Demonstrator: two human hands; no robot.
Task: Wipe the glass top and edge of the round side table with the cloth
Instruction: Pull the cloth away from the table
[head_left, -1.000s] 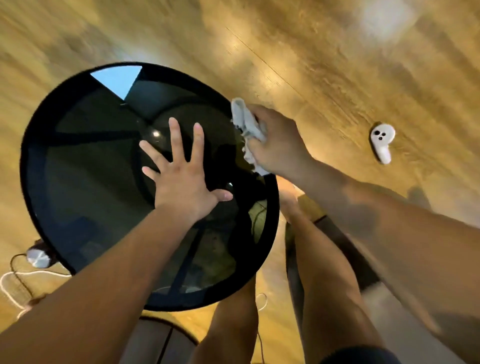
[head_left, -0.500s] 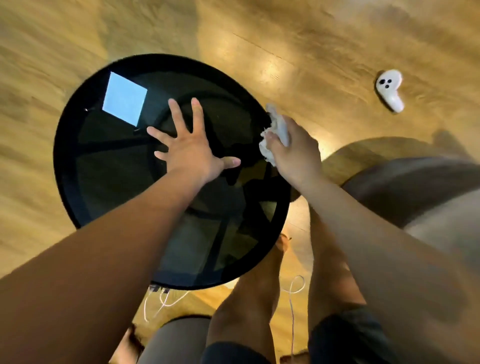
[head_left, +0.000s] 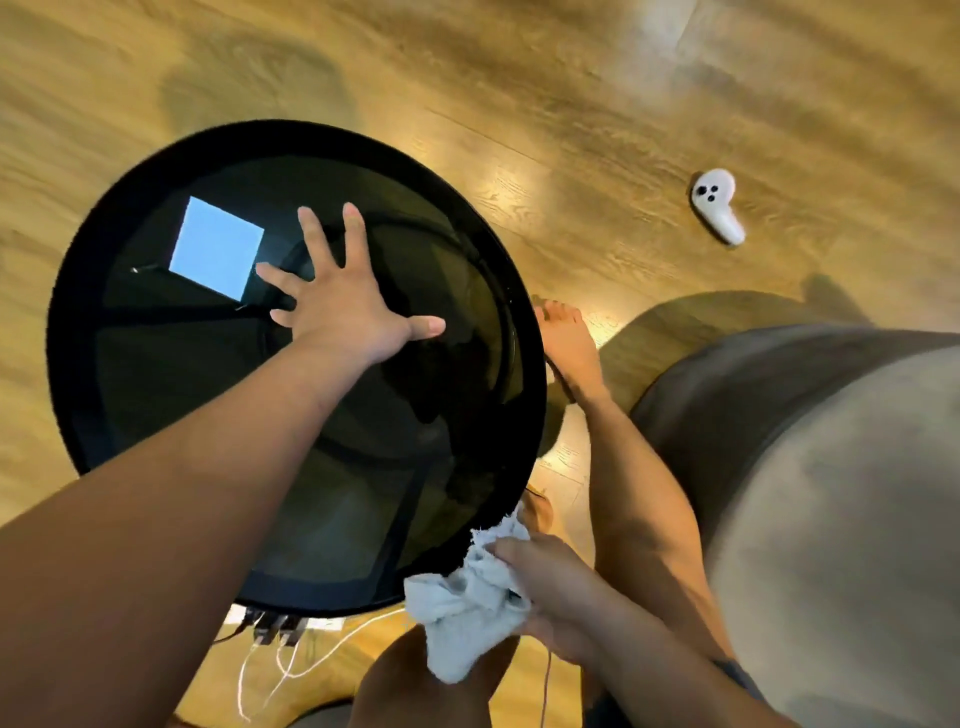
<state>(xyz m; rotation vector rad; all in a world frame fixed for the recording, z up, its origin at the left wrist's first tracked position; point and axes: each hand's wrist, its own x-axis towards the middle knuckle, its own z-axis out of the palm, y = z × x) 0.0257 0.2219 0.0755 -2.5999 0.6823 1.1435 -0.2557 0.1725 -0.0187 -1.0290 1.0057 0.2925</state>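
The round side table has a dark glass top in a black rim and fills the left middle of the head view. A bright square of light reflects in the glass at the upper left. My left hand lies flat on the glass with its fingers spread, pressing near the centre. My right hand grips a bunched white cloth against the table's near right edge. Part of the cloth hangs below the rim.
Wooden floor surrounds the table. A white game controller lies on the floor at the upper right. A grey cushioned seat takes up the right side. A power strip with white cables sits under the near rim. My bare feet stand beside the table.
My right hand has slid the cloth along the rim from the far right edge round to the near right edge. My left hand stays flat on the glass.
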